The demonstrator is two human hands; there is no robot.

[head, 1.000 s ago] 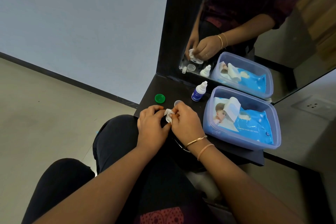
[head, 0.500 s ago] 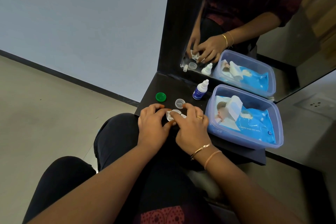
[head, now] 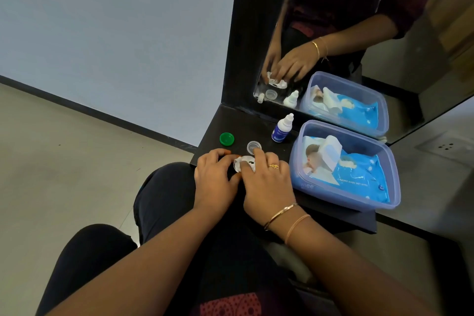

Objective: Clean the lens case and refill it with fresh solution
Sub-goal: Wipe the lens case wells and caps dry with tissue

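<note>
Head view. Pinching the case (head: 243, 163) at the near shelf (head: 230, 120) edge with the left hand (head: 215, 177); pressing a wipe (head: 237, 161) on it with the right hand (head: 266, 182), fingers flat. Could shove it off the edge, or knock the cap (head: 254, 147) just behind. Black shelf, mirror (head: 384, 20), pale wall, bare floor.

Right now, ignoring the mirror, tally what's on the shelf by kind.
caps: 2, green cap, clear cap
bottle: 1
lens case: 1
tub: 1
wipes pack: 1
Total: 6
</note>
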